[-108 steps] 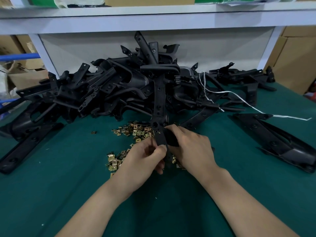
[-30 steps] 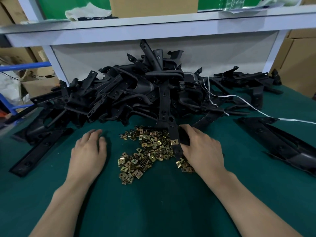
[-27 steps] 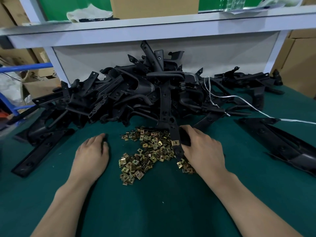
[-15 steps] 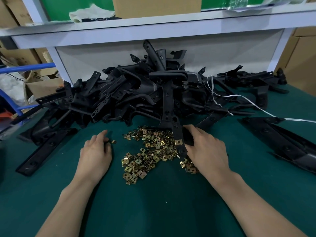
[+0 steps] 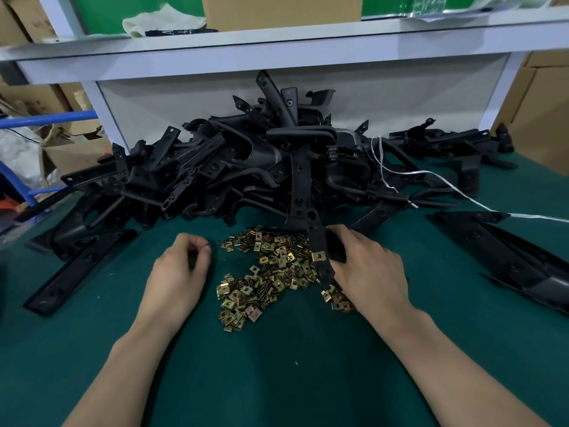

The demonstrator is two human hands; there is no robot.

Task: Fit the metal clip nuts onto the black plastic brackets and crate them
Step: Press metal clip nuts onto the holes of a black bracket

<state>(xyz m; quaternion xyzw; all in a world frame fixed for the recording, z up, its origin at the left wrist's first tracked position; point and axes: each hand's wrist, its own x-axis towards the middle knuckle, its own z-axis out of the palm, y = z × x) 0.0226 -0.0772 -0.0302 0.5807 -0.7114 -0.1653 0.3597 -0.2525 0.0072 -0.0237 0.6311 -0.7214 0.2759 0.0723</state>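
While right hand [image 5: 366,269] grips the long black plastic bracket [image 5: 317,241] (one hole already clipped) over the brass metal clip nuts [image 5: 271,272] heaped on the surface [image 5: 277,380], left hand's [image 5: 180,272] fingers [image 5: 201,241] pinch seemingly one nut [image 5: 209,245], needing alignment next.

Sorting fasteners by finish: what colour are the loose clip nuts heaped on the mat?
Brassy yellow-gold, some darker; the clip nuts show best in the head view.
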